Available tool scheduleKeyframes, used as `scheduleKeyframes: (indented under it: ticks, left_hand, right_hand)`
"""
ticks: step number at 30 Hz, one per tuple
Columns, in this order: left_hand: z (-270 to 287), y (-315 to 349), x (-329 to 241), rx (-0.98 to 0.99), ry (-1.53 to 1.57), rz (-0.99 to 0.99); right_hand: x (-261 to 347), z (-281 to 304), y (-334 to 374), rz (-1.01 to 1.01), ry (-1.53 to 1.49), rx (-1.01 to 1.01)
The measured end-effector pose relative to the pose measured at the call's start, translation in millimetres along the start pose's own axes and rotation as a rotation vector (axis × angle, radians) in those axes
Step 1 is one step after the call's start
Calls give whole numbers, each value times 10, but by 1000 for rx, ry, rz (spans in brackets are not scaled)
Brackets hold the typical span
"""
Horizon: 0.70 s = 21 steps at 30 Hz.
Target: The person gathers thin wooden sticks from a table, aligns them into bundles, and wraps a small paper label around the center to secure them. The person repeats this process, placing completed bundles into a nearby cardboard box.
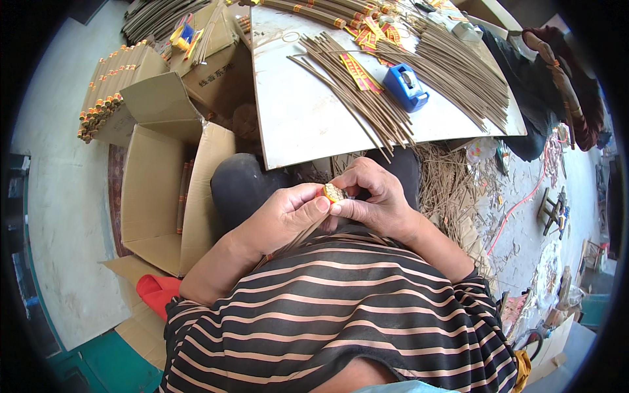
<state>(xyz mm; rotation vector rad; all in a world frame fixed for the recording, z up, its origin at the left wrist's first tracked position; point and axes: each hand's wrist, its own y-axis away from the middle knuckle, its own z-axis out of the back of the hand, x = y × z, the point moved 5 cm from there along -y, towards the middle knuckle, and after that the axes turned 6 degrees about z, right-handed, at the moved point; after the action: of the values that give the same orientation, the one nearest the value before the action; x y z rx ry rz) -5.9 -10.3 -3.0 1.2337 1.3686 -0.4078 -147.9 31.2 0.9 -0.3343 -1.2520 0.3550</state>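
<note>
In front of my lap I hold a bundle of incense sticks [334, 192], its round end turned up and wrapped with a yellow and red paper band. My left hand [291, 211] is closed around the bundle, thumb against the band. My right hand [375, 198] pinches the band's other side with thumb and fingers. The rest of the bundle slants down under my left forearm, mostly hidden. Beyond my hands, loose brown incense sticks [357, 98] lie on the white table [295, 124]. A blue tape dispenser [406, 88] and red-yellow paper labels [359, 72] rest on them.
An open cardboard box [154, 196] stands at my left with a few banded bundles inside. Farther left, banded bundles [111, 85] are stacked. Broken sticks [452, 183] litter the floor at right. Another person's arm [557, 72] shows at the far right beyond the table.
</note>
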Motion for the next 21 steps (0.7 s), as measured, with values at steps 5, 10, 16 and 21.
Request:
scheduleKeyframes:
  ticks: [5,10,16,21]
  left_hand:
    - [-22,-49,61,-3,148,99]
    - [19,-94,44,-96,225,118]
    - [38,-144,-6,-129,156,110]
    - [37,-146,0,-142,194,96]
  right_hand:
    - [-59,60,-31,-77,8,66]
    - [-450,587,-179,-315,-3,-218]
    - [-1669,1994,-346,-830,417,-311]
    - [-1732,2011,-478,-1021,327,-191]
